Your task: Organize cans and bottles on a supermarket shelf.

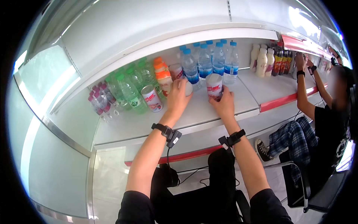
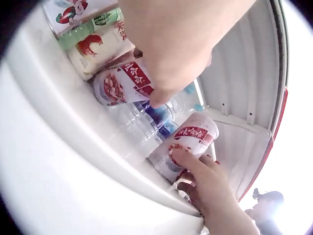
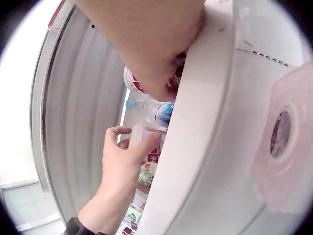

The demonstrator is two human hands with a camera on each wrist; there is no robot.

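My left hand (image 1: 178, 98) grips a white-and-red can (image 1: 188, 89) near the shelf's front; fingers hide most of it in the head view. The left wrist view shows that can's printed label (image 2: 122, 84) beside the thumb. To the right, my right hand (image 1: 224, 105) holds a second white-and-red can (image 1: 214, 85) around its lower part, thumb and fingers on opposite sides. This can stands upright in front of water bottles (image 1: 204, 61) with blue caps. Left of my left hand stands another similar can (image 1: 152, 98), and one more can (image 1: 175, 71) sits farther back.
Green-capped bottles (image 1: 128, 89), an orange-capped bottle (image 1: 162, 71) and small pink-capped bottles (image 1: 100, 100) line the shelf's left. An upper shelf edge (image 1: 167, 44) overhangs them. White bottles (image 1: 261, 61) stand farther right, where another person (image 1: 328, 123) sits reaching into the shelf.
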